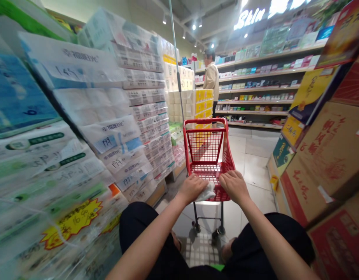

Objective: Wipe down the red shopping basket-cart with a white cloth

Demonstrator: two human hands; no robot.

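Note:
A red plastic shopping cart with a grid basket stands in front of me, on dark legs with small wheels. At its near edge my left hand is closed, its fingers curled round the handle, which the hand hides. A crumpled white thing, like a tissue or thin bag, sticks out beneath those fingers. To the right, my right hand is also closed on the cart's near edge. The visible part of the basket shows bare red grid. A thin metal pole rises at the cart's far left.
Tall stacks of wrapped tissue packs line the left. Cardboard cartons are piled close on the right. Pale floor tiles run ahead towards stocked shelves. A person in a beige top stands beyond yellow-and-white packs.

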